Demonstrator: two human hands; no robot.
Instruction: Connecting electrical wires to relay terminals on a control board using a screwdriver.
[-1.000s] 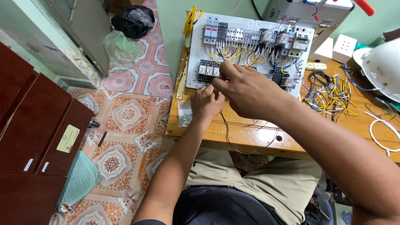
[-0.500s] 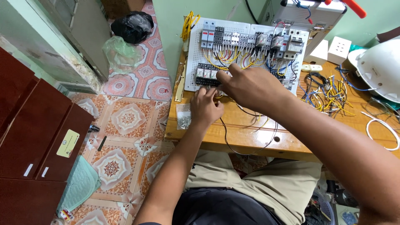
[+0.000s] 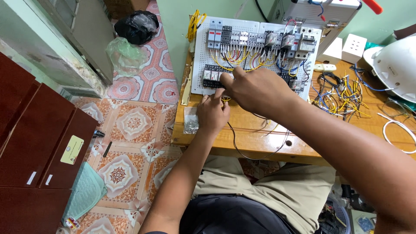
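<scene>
A white perforated panel [image 3: 199, 65] with rows of breakers, relays and coloured wiring leans against the wall on a wooden table [image 3: 260, 138]. My left hand [image 3: 212, 115] rests on the table just below the panel, fingers pinched around a short yellow wire [image 3: 225, 99]. My right hand [image 3: 255, 89] reaches over it, fingertips at the black terminal block [image 3: 210, 76] on the panel's lower left. What the right fingers hold is hidden. A thin black wire [image 3: 234, 141] trails from under the hands across the table.
A heap of loose coloured wires [image 3: 342, 93] lies right of the panel, with a white hard hat [image 3: 396, 69] and white boxes [image 3: 353, 47] beyond. A small clear bag [image 3: 190, 121] sits near the table's left edge. Dark red cabinets [image 3: 39, 143] stand on the tiled floor at left.
Both hands stay at the panel's lower left. My left hand has slid slightly lower on the table; the view has shifted a little.
</scene>
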